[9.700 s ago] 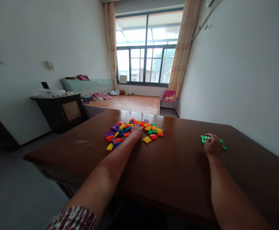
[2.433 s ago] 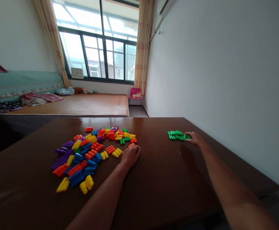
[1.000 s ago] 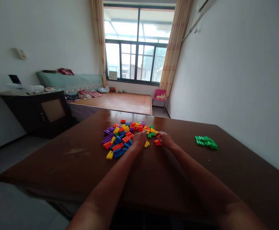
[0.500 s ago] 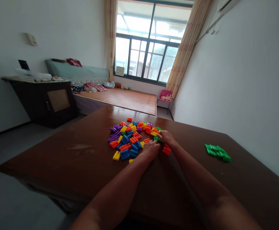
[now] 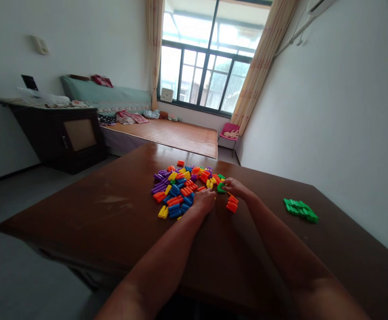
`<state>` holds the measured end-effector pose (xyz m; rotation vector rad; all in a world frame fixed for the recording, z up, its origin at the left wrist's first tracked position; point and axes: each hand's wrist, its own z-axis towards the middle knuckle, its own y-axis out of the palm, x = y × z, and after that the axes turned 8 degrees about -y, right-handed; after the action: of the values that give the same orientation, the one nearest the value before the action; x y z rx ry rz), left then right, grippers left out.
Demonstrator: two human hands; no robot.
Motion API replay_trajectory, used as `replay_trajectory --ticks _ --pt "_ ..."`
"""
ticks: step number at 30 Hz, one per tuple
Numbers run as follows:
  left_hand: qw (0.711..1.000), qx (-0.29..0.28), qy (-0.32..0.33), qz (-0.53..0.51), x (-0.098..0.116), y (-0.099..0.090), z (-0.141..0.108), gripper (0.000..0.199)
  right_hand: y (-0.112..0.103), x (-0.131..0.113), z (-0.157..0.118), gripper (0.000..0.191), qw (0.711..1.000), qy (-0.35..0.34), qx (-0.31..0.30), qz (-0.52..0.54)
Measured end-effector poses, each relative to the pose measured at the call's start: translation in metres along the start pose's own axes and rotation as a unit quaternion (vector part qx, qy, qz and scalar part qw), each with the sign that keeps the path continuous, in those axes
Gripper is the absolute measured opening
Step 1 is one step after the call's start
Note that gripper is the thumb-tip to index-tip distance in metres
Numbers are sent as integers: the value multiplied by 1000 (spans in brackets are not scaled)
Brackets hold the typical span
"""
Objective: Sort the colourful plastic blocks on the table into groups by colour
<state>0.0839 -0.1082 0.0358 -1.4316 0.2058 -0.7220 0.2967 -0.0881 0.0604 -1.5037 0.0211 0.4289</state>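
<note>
A pile of small plastic building blocks (image 5: 177, 189) in orange, blue, yellow, purple and green lies on the brown table (image 5: 114, 231). My left hand (image 5: 205, 200) rests at the pile's near right side, fingers curled downward; what lies under them is hidden. At the pile's right edge, my right hand (image 5: 236, 187) has its fingertips closed on a green block (image 5: 221, 188). Yellow blocks (image 5: 210, 182) lie between the two hands. Just below my right hand sit joined orange blocks (image 5: 232, 204), apart from the pile.
A group of green blocks (image 5: 301, 210) lies farther right on the table. One orange block (image 5: 180, 163) sits behind the pile. Beyond the table are a bed (image 5: 180, 135), a dark cabinet (image 5: 52, 138) and a pink chair (image 5: 230, 130).
My left hand has shifted slightly left, away from my right hand. The green block by my right fingers now shows more clearly, and the yellow blocks near it have changed position.
</note>
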Motion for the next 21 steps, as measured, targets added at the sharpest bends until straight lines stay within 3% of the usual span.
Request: replay_trajectory --ticks 3,6,10,13,17,21 --pt "1000 11 -5 2 -2 1 1 28 -8 10 -9 20 998 36 -14 50" --pt "1000 14 -3 5 -2 2 2 28 -3 9 -15 22 992 65 -30 100" --pt "1000 7 -5 4 -2 1 2 29 8 2 -12 19 995 103 14 5" --pt "1000 6 -7 2 -2 -1 1 29 10 -1 -6 30 994 98 43 -38" --pt "1000 3 -9 0 -2 -2 2 30 10 -2 2 55 998 45 -32 -28" --pt "1000 0 -6 -5 -4 -2 3 29 8 -6 10 53 991 20 -118 -64"
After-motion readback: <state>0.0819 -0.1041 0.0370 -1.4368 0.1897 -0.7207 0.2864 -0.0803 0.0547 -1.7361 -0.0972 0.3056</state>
